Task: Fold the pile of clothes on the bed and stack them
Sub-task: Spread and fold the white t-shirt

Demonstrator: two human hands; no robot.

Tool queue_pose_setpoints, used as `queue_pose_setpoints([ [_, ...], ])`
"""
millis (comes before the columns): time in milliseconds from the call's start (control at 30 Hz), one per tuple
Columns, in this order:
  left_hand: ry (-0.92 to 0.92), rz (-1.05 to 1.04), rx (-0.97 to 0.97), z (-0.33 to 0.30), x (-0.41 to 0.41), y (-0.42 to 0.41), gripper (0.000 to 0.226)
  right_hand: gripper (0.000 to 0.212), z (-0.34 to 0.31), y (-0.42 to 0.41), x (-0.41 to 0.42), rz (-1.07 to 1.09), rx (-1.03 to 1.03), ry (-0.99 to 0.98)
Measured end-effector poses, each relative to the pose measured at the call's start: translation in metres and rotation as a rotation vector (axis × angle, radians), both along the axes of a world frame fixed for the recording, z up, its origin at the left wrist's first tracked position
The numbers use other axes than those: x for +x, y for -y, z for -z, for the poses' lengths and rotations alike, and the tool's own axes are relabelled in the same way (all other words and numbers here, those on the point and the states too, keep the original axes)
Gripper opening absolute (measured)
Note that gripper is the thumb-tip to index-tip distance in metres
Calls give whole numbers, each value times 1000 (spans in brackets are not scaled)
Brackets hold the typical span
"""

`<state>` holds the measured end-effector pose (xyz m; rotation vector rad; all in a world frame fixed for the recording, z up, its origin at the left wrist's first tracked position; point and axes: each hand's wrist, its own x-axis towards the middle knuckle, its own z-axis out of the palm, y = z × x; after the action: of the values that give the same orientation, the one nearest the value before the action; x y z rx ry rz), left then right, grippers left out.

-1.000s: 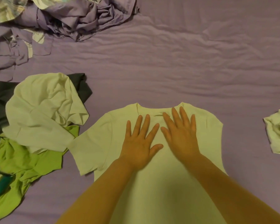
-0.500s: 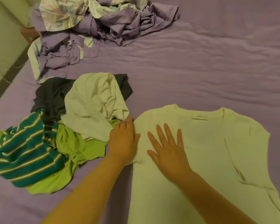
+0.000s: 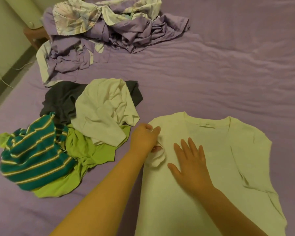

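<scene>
A pale yellow-white T-shirt point(image 3: 220, 159) lies flat on the purple bed, collar pointing away from me. My left hand point(image 3: 145, 139) is closed on the shirt's left shoulder and sleeve, which is bunched and folded inward. My right hand point(image 3: 191, 160) rests flat on the shirt's chest, fingers spread. To the left lies a loose pile: a white shirt point(image 3: 106, 109), a dark grey garment point(image 3: 61, 99), a lime green garment point(image 3: 85, 150) and a teal striped shirt point(image 3: 32, 159).
Crumpled purple and floral bedding point(image 3: 106, 31) is heaped at the far left of the bed point(image 3: 228, 65). The bed's left edge drops to a floor and wall point(image 3: 5, 40). A wooden stool corner point(image 3: 32, 34) stands beside the bedding.
My view has swung left. My left hand went from lying flat at the shirt's left edge to gripping the sleeve and drawing it inward. My right hand moved from the collar to the left chest.
</scene>
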<state>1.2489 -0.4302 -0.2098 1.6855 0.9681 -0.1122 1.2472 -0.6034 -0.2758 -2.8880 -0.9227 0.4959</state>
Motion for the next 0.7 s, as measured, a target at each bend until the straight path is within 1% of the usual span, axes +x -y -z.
queue_pose_setpoints([
  [33,24,-26,-127,0,2,9,31,72,-1,9,-3,17,0,-17],
  [67,51,-14,-163,3,3,17,32,73,-1,18,-7,29,-6,-29],
  [100,78,49,-92,9,2,25,32,76,0,25,-10,34,-15,-37],
  [133,95,167,75,18,-1,29,33,78,1,31,-14,39,-22,-40],
  [200,66,481,527,38,-12,34,39,79,3,39,-22,60,-14,-28],
  [233,55,632,690,50,-18,36,43,78,3,42,-26,70,-12,-24],
  [267,31,761,789,62,-23,38,49,75,3,45,-30,78,-14,-16],
  [333,-37,905,917,82,-34,39,63,69,6,49,-35,74,-39,4],
  [400,-64,951,1022,99,-41,37,69,68,13,52,-38,49,-56,15],
  [467,-49,941,1073,108,-43,35,71,68,20,55,-38,39,-39,33],
  [600,-95,930,1088,103,-42,38,70,70,19,55,-41,58,-75,43],
  [700,-151,942,1072,88,-59,55,70,70,16,65,-54,46,-117,33],
])
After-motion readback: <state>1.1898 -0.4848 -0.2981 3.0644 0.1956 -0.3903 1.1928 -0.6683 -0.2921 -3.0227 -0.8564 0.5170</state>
